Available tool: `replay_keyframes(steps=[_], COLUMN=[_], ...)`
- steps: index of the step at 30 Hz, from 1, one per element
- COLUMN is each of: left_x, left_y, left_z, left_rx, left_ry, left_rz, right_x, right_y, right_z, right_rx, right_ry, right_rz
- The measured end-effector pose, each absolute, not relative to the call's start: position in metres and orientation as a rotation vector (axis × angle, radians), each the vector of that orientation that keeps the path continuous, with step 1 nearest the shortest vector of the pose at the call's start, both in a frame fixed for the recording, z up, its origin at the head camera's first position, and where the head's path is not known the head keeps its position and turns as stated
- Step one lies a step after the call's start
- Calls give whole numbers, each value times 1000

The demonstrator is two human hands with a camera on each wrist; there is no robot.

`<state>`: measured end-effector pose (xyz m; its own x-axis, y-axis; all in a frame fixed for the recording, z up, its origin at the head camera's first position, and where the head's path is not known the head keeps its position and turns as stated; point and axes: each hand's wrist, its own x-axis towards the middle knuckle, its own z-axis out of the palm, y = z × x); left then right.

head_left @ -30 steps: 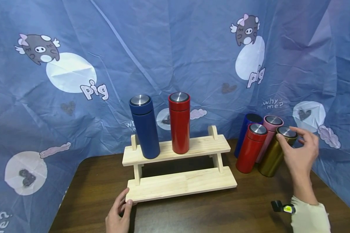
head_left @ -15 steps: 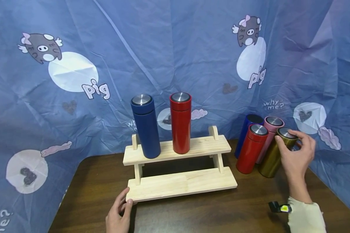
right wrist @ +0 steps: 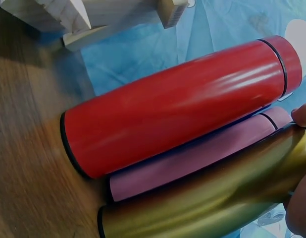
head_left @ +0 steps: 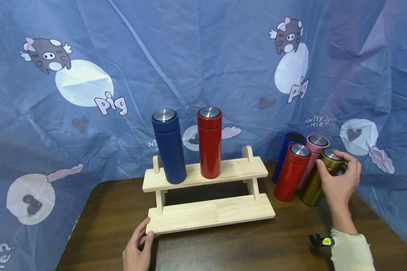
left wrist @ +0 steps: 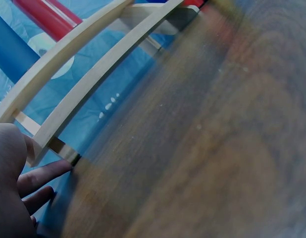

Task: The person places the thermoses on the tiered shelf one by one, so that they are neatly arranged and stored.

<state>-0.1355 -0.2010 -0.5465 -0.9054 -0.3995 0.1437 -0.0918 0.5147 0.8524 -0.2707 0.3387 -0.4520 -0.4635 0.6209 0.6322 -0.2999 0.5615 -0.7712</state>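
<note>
My right hand [head_left: 340,184] grips the gold thermos [head_left: 313,186] near its steel-topped lid, thumb on the left side and fingers on the right. The thermos stands upright on the table; in the right wrist view its gold body [right wrist: 207,198] lies beside a pink thermos [right wrist: 192,161] and a red one [right wrist: 178,109]. My left hand [head_left: 138,246] holds the left front corner of a two-tier wooden display shelf [head_left: 213,214], thumb at the front edge. A dark blue thermos [head_left: 170,154] and another red thermos [head_left: 209,146] stand on the upper tier.
Behind the gold thermos stand the pink thermos [head_left: 317,142] and a bright blue thermos [head_left: 285,154], partly hidden by the front red thermos [head_left: 291,175]. A blue cloth [head_left: 156,56] with pig prints hangs behind the brown table [head_left: 224,248].
My right hand has moved slightly left and down, closing onto the gold thermos's top. The left hand keeps its hold on the shelf corner.
</note>
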Motion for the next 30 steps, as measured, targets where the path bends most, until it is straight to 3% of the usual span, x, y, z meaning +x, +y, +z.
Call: replay_keyframes(steps=[11,21,30], left_x=[-137,-136,-136], left_y=[-200,-200,-198], left_z=[-549,-548,-548], left_rx=[423,424,420], left_ry=[-2424,-2425,-2422], left_rz=[-1359,-1377,-1355], right_x=[-274,-248,-260], right_y=[337,309,339], right_z=[-451,-418,-429], right_rx=[-286,-256,-222], right_ry=[-1700,-1608,-1575], right_rz=[1112,1146,1125])
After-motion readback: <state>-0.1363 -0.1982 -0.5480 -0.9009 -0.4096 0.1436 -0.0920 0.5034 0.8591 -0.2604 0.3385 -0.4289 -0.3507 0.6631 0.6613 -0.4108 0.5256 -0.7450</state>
